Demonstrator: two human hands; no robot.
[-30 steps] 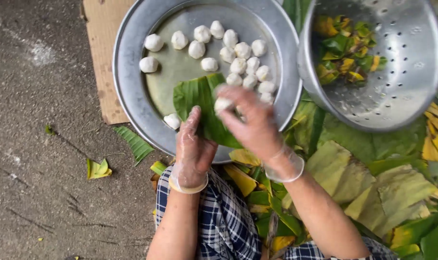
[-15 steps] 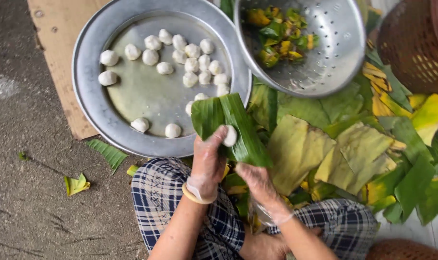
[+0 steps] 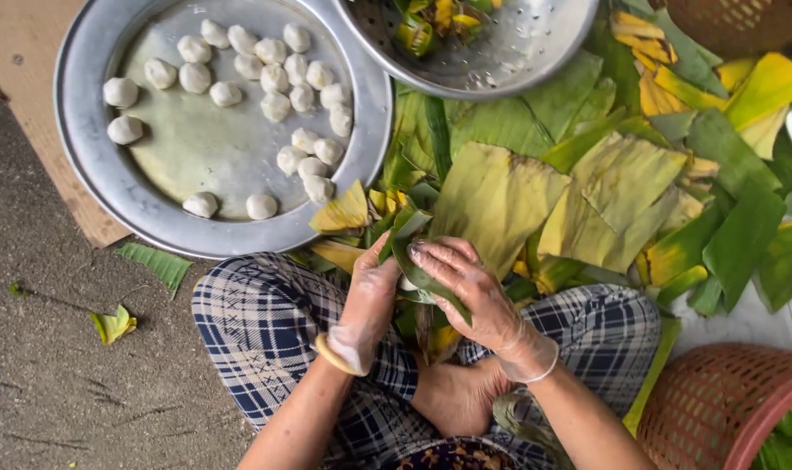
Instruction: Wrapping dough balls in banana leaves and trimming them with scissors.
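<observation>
On the far left, a round metal tray point(image 3: 91, 187) lay on the floor, holding many white dough balls point(image 3: 274, 106) in loose rows. A torn leaf scrap point(image 3: 114, 324) lay on the ground near the person's left knee. The left hand point(image 3: 370, 300), in a thin clear glove, was curled around the lower edge of a green banana leaf point(image 3: 413, 261), its fingers pressed against the fold from the left. A bit of white dough showed inside the fold. The right hand point(image 3: 470, 292), also gloved, lay over the leaf from the right, its fingers closed down on it, so both hands gripped the leaf above the checked lap. Farther right, a pile of green and yellow leaves point(image 3: 605, 183) spread out, under a metal colander point(image 3: 500, 61) at the far edge. An orange basket point(image 3: 718, 400) stood near right.
</observation>
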